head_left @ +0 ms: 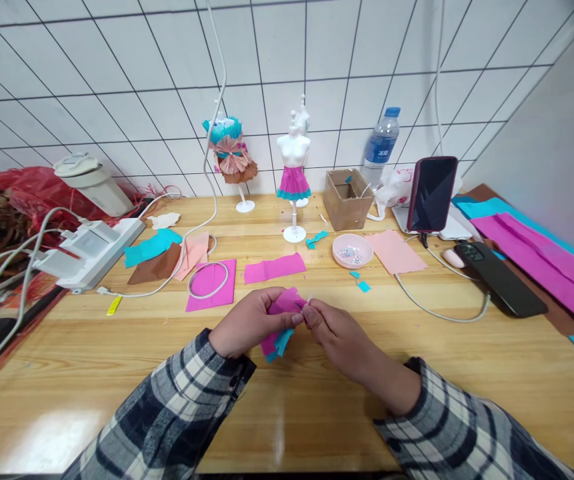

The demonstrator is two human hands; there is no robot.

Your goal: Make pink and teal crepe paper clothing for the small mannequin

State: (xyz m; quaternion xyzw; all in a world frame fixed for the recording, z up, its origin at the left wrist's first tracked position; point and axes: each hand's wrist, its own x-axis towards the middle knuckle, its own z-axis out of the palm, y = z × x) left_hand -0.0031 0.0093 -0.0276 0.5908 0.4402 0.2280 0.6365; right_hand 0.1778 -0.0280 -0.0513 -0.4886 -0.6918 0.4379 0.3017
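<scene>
My left hand is closed on a folded piece of pink crepe paper with a blue strip along its lower edge. Thumb and fingers press it from both sides, above the wooden table. At the paper's right edge, the fingertips of my right hand are pinched together, touching it. A thin, shiny bit shows between those fingertips, too small to name. Behind my hands lies a flat pink strip. Farther back stands a small white dress form wearing a pink skirt with a blue hem.
A pink dish holds small pins or beads. Behind it are a cardboard box, a water bottle and an upright phone. At left are a power strip, cables and paper pieces. A dark phone lies right.
</scene>
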